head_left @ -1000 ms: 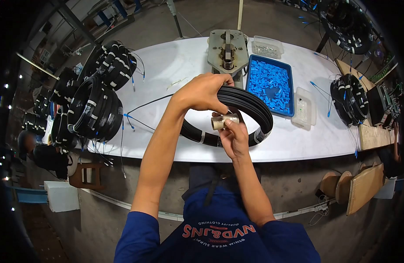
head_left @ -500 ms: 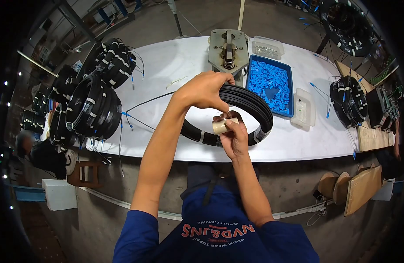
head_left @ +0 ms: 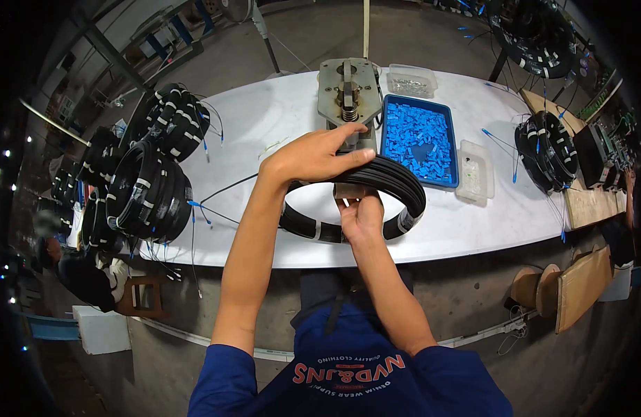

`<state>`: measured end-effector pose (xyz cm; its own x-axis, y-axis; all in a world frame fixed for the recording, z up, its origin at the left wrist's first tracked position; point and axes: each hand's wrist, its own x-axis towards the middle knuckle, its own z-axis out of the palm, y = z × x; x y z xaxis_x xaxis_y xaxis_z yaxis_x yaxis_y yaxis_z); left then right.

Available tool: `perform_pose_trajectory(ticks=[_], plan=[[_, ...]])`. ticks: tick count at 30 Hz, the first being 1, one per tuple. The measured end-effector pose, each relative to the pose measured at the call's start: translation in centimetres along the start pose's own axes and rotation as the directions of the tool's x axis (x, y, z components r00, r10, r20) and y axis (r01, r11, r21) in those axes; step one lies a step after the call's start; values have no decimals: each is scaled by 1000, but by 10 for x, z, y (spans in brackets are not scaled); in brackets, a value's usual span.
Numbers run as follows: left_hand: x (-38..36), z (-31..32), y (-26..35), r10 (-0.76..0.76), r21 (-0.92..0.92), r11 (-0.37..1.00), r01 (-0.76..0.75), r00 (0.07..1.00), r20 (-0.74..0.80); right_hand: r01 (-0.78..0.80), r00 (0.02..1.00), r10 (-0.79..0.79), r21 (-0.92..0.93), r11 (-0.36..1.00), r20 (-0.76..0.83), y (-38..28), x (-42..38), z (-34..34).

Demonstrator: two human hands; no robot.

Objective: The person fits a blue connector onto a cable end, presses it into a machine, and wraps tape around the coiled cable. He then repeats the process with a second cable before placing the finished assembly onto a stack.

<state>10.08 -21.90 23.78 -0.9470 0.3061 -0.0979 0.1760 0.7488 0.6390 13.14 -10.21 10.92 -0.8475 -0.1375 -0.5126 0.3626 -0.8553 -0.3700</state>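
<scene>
A thick coil of black cable (head_left: 397, 182) lies on the white table, with pale tape bands around it. My left hand (head_left: 310, 158) holds the coil's far side, its thumb along the top and the index finger stretched towards the metal device; the other fingers are partly hidden. Inside the ring, my right hand (head_left: 363, 219) reaches under the far side of the coil with its fingers curled around a roll of tape (head_left: 350, 191). Most of that roll is hidden by the cable and fingers.
Just behind the coil stands a metal clamp-like device (head_left: 348, 94). To its right are a blue tray (head_left: 454, 149) of small blue parts and clear plastic boxes (head_left: 475, 174). Bundled black coils stand left (head_left: 150, 187) and right (head_left: 547, 149). A co-worker's arm shows far right.
My right hand has carried the tape roll from the ring's open middle to beneath the coil's far side. My left thumb has moved from near the tape onto the cable. The view has shifted slightly.
</scene>
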Motion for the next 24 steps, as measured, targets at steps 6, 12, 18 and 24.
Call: perform_pose_trajectory(ticks=[6, 12, 18, 24], plan=[[-2, -5, 6, -21, 52, 998, 20, 1000, 7, 29, 979, -44, 76, 997, 200, 10, -3, -4], [-4, -5, 3, -111, -10, 994, 113, 987, 115, -36, 918, -47, 201, 979, 395, 9, -7, -18], [-2, -4, -1, -114, -92, 988, 122, 990, 86, -30, 913, -40, 165, 986, 407, 2, -18, -19], [1, 6, -16, -29, -187, 982, 28, 1000, -5, -18, 878, -48, 132, 991, 477, -4, -34, -13]])
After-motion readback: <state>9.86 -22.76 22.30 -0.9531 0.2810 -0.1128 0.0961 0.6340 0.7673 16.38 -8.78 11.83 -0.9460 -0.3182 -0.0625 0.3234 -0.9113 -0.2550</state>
